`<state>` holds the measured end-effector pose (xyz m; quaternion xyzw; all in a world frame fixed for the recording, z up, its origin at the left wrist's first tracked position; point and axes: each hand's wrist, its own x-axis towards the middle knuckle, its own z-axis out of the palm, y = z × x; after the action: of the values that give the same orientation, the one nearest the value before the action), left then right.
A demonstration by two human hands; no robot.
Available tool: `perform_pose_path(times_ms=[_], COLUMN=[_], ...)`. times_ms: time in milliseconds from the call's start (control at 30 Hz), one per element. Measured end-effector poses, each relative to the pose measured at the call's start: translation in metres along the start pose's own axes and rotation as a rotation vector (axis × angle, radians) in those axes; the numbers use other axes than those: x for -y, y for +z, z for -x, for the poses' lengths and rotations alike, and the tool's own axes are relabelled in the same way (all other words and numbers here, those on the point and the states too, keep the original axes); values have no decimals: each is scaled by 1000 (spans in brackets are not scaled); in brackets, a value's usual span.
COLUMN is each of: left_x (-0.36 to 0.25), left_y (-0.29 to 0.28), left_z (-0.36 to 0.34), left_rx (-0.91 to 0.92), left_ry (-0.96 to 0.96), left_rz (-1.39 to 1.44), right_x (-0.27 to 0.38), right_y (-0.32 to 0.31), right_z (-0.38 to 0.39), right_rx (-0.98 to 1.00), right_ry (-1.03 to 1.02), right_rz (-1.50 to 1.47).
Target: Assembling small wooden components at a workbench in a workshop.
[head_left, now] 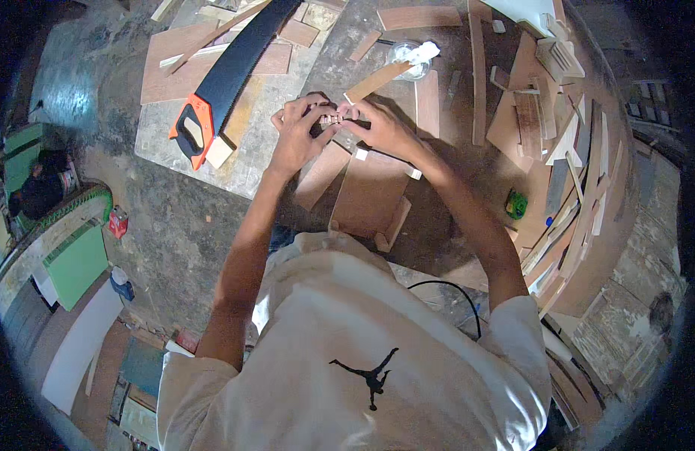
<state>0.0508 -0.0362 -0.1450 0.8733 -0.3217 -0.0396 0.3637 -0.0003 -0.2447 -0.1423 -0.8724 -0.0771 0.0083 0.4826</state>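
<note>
The left hand (293,139) and right hand (383,131) meet above the tabletop (246,167), with a small ridged piece (331,119) between their fingertips. The piece is pale and partly hidden by the fingers; its long axis seems to run from nine to three o'clock, though which end is its front cannot be told. The left grip is clamped on it, thumb opposite fingers. The right grip has its fingertips bunched at the three o'clock end, but I cannot tell whether they pinch it.

Between one and two o'clock from the hands, a flat wooden strip (376,82) points toward two, its far end at a clear bowl (417,71); its near end lies close to the right fingertips. At nine o'clock is the orange handle of a handsaw (238,64), its black blade pointing to one. A wooden panel (370,192) lies at five o'clock.
</note>
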Motion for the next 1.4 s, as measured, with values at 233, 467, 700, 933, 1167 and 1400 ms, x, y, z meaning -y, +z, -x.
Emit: perform_pose_path(times_ms=[233, 467, 700, 933, 1167, 1400], left_x=[-2, -2, 0, 0, 0, -3], left_y=[-1, -2, -1, -2, 0, -3], left_z=[-1, -1, 0, 0, -1, -2], left_rx=[-5, 47, 9, 23, 14, 17], left_ry=[9, -25, -2, 0, 9, 2], left_rz=[-2, 2, 20, 4, 8, -4], right_x=[-9, -9, -2, -8, -10, -10], right_y=[4, 4, 2, 4, 6, 4], right_z=[0, 1, 2, 2, 3, 1], right_rx=[-3, -26, 13, 47, -5, 35], right_ry=[-10, -35, 54, 44, -19, 15], right_rz=[19, 11, 4, -44, -39, 33])
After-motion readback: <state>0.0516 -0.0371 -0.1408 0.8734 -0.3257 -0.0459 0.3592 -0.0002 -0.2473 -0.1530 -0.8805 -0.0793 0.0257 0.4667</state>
